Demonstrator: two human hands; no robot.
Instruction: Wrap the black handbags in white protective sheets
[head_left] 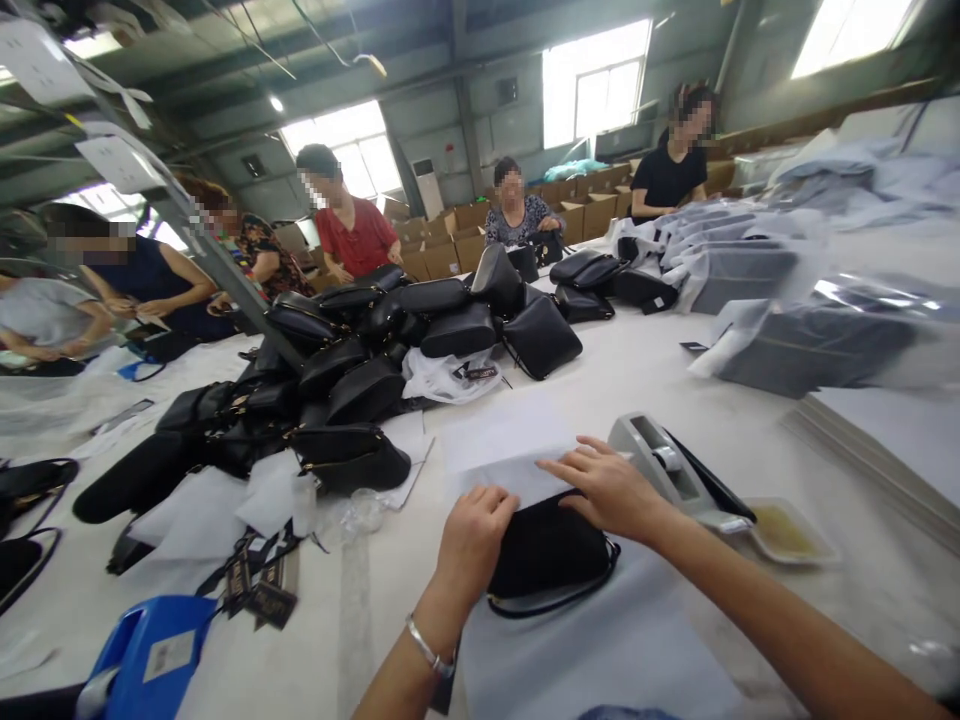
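A black handbag (551, 555) with a thin dark strap lies on a white paper sheet (592, 645) in front of me. The far part of the sheet is folded over the top of the bag as a flap (517, 472). My left hand (476, 530), wearing a silver bangle on the wrist, has its fingers curled on the flap's left edge. My right hand (611, 485) lies across the flap's right side, fingers stretched out and apart, thumb near the top of the bag. Its palm side is hidden.
A grey tape dispenser (664, 465) stands right of the bag, with a shallow tray (791, 530) beside it. Black bags (360, 385) are heaped at left. Wrapped bags (817, 335) and a paper stack (885, 450) lie right. A blue dispenser (154, 655) is near left. Co-workers sit beyond.
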